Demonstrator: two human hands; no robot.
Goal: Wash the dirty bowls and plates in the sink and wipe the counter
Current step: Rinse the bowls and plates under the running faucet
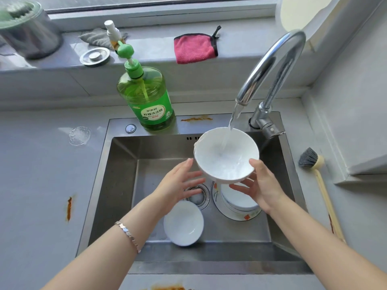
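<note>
A white bowl (pixel 227 152) is held tilted under the running tap (pixel 270 68), and water streams into it. My right hand (pixel 259 186) grips it, thumb on the near rim and fingers under its base. My left hand (pixel 178 187) hovers beside the bowl's left side with straight fingers and holds nothing. A second white bowl (pixel 183 223) lies on the floor of the steel sink (pixel 117 185). A flowered plate (pixel 236 215) with another white dish (pixel 240 199) on it sits at the sink's right.
A green dish-soap bottle (pixel 149 99) stands on the sink's back rim. A pink cloth (pixel 193 48) and a sink plug (pixel 94 56) lie on the sill. A dish brush (pixel 320 185) lies right of the sink. Orange stains mark the grey counter (pixel 41 185).
</note>
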